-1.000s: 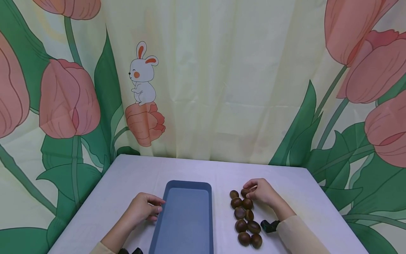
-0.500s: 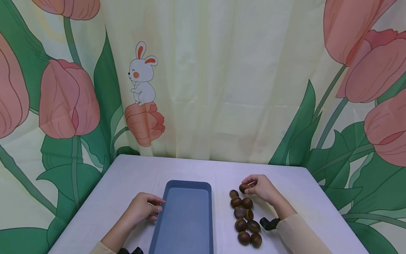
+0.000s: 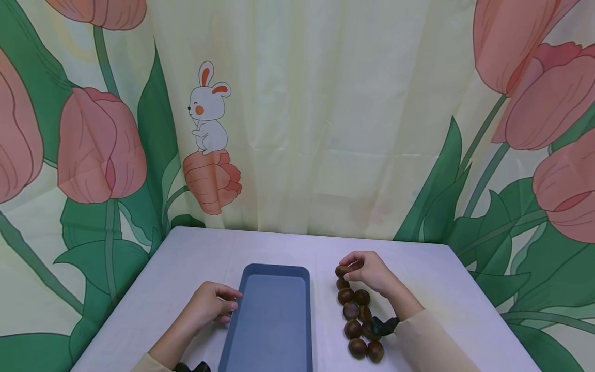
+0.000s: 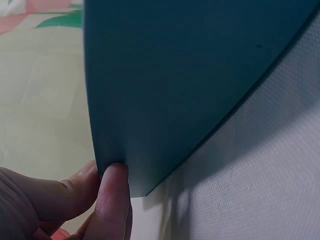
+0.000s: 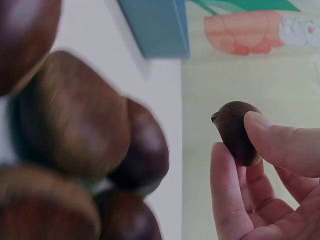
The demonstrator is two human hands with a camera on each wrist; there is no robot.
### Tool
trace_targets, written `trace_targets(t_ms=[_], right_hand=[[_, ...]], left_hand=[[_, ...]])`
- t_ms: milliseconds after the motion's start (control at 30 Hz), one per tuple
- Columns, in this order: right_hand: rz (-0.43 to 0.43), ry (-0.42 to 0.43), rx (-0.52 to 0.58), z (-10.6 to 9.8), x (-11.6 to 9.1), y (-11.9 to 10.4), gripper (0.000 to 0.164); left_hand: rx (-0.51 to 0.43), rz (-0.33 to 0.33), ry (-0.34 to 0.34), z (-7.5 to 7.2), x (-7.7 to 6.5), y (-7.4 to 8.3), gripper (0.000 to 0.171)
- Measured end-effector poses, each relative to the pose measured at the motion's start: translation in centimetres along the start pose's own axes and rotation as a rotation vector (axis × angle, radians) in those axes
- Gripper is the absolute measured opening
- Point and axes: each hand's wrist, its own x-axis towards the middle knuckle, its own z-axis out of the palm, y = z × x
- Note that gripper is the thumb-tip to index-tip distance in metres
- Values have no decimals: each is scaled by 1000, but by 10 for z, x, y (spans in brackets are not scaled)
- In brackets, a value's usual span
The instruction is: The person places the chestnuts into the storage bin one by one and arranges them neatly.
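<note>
The right hand (image 3: 372, 271) points forward and left over the counter (image 3: 204, 253), pinching one chestnut (image 3: 342, 271); the left hand (image 3: 208, 304) pinches the side of the blue tray (image 3: 274, 320).

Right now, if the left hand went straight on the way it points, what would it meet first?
The blue-gray tray: the left hand points at its left side, with the fingers seeming to pinch the rim. There looks to be no gap, though how firmly they press is unclear.
</note>
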Motion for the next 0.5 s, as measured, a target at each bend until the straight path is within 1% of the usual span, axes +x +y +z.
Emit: trace_targets(t_ms=[233, 500], right_hand=[[-31, -34, 18, 15, 0, -22, 22], [-63, -69, 26, 32, 2, -39, 23]], left_hand=[[-1, 12, -3, 0, 0, 0, 25], [-4, 13, 6, 0, -1, 0, 25]])
